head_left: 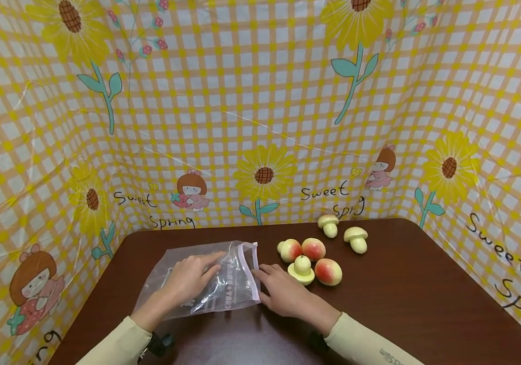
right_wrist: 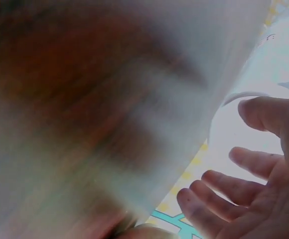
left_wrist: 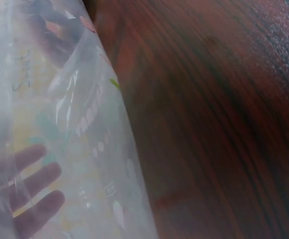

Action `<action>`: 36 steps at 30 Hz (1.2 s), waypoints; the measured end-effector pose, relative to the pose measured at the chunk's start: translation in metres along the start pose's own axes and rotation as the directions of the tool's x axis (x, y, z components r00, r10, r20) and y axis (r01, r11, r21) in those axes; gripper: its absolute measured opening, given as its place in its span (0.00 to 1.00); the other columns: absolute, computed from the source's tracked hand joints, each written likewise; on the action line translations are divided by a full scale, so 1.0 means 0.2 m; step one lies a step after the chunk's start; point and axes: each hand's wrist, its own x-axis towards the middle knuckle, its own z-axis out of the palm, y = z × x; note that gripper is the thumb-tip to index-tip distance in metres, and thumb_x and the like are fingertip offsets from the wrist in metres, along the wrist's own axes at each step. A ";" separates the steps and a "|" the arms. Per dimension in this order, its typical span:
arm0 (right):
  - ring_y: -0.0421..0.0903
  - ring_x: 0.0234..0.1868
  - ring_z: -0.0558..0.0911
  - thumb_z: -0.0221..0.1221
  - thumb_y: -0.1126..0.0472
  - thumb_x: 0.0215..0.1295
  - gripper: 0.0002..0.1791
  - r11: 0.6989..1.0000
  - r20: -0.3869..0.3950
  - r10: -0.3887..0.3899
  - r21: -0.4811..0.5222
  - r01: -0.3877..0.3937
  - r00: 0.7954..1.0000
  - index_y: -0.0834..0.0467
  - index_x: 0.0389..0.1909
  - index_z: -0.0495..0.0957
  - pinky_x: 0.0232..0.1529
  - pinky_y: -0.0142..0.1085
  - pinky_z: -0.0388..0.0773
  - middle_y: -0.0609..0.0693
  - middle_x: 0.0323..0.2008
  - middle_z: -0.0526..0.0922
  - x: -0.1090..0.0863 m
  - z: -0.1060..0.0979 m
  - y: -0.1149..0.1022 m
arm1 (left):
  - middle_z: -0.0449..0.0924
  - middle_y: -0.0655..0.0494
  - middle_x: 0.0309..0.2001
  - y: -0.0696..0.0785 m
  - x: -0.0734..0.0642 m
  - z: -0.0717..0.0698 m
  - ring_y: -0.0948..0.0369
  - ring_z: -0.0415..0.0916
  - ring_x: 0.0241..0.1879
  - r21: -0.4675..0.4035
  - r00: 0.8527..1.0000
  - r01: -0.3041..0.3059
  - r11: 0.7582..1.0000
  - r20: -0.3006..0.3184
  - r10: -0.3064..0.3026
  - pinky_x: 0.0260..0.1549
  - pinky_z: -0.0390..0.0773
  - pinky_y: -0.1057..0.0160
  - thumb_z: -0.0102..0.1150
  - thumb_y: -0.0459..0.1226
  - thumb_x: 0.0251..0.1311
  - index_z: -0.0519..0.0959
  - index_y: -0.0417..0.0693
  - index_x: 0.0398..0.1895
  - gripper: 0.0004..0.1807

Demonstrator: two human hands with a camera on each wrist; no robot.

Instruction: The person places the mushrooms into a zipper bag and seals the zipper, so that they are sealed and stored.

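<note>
A clear plastic bag (head_left: 210, 276) with a pale zip strip lies flat on the dark table, its mouth facing right. My left hand (head_left: 189, 276) rests on top of the bag with its index finger stretched out; in the left wrist view, straight fingers (left_wrist: 37, 181) show against the bag's film. At the bag's mouth is my right hand (head_left: 283, 291), its fingertips by the zip strip. The right wrist view shows that hand (right_wrist: 264, 184) with thumb and fingers spread apart, nothing between them. Just beyond it stands an upturned toy mushroom (head_left: 302, 271).
Three red-and-cream toy peaches (head_left: 313, 249) cluster around the upturned mushroom, with a pale knob partly hidden at their left. Two more mushrooms (head_left: 356, 239) sit near the table's back right edge. A checked, sunflower-printed cloth (head_left: 223, 126) walls the table (head_left: 402, 294) at back and sides.
</note>
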 end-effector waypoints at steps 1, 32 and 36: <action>0.58 0.61 0.77 0.63 0.55 0.67 0.28 1.000 -0.015 -0.003 0.004 0.003 1.000 0.62 0.65 0.74 0.62 0.51 0.75 0.61 0.61 0.78 0.00 0.00 0.00 | 0.84 0.58 0.57 0.00 0.00 0.00 0.63 0.75 0.31 0.005 1.000 -0.002 1.000 -0.005 0.002 0.26 0.72 0.58 0.59 0.47 0.71 0.78 0.67 0.65 0.21; 0.56 0.63 0.78 0.68 0.59 0.62 0.25 0.999 -0.257 -0.043 -0.014 0.041 0.965 0.59 0.60 0.78 0.67 0.53 0.70 0.56 0.59 0.81 -0.15 -0.15 0.11 | 0.80 0.59 0.62 -0.03 -0.03 -0.01 0.53 0.78 0.61 -0.054 1.000 0.026 0.998 -0.011 -0.027 0.52 0.78 0.40 0.57 0.47 0.72 0.75 0.66 0.69 0.23; 0.55 0.61 0.79 0.68 0.58 0.61 0.25 1.000 -0.292 -0.028 -0.014 0.025 0.956 0.58 0.60 0.79 0.62 0.51 0.74 0.56 0.59 0.81 -0.16 -0.17 0.15 | 0.81 0.60 0.62 -0.03 -0.03 0.00 0.53 0.78 0.61 -0.051 0.999 0.020 0.998 -0.025 -0.021 0.50 0.79 0.40 0.58 0.47 0.71 0.75 0.66 0.68 0.23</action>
